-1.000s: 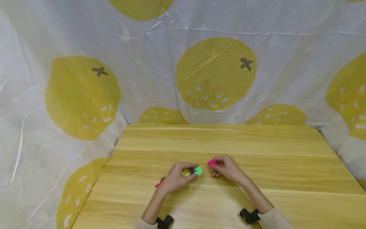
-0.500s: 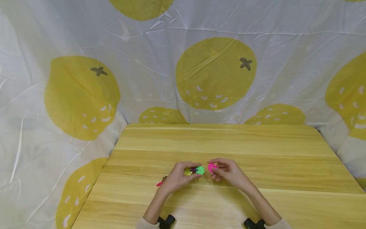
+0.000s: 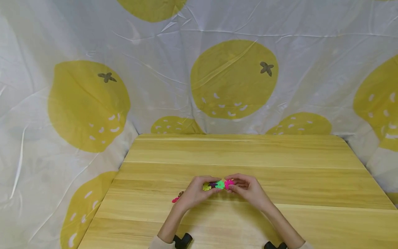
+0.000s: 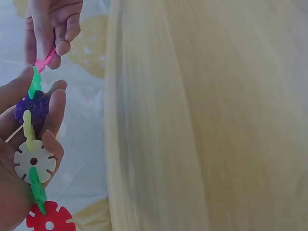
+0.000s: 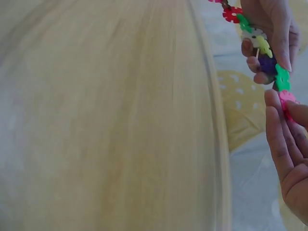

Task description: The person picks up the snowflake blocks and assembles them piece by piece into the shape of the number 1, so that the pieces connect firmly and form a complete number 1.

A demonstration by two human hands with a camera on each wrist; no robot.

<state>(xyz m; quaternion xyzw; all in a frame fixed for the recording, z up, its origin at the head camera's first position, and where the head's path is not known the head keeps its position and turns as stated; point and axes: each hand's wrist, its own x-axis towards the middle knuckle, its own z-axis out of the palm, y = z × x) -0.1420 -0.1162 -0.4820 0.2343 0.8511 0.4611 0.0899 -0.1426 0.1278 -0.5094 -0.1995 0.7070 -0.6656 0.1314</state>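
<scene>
A chain of notched plastic snowflake discs runs through my left hand (image 3: 196, 192), whose thumb and fingers grip it near the green disc (image 3: 220, 184) at its right end. Behind that come a purple disc (image 4: 31, 108), a yellow disc (image 4: 29, 130), a white disc (image 4: 23, 161), another green disc (image 4: 37, 190) and a red disc (image 4: 48, 215). The chain's tail, with a pink-red disc (image 3: 175, 200), sticks out left of the wrist. My right hand (image 3: 252, 192) pinches a pink disc (image 3: 228, 183) against the green one's edge. How deep their slots mesh, I cannot tell.
Both hands are above a light wooden table (image 3: 311, 173). A pale curtain (image 3: 168, 76) printed with yellow lemons hangs behind and beside it. Black wrist-camera mounts (image 3: 183, 240) sit by the sleeves.
The pink disc turned flat toward the head camera, then moved left until it met the green disc. My left hand shifted slightly right with the chain.
</scene>
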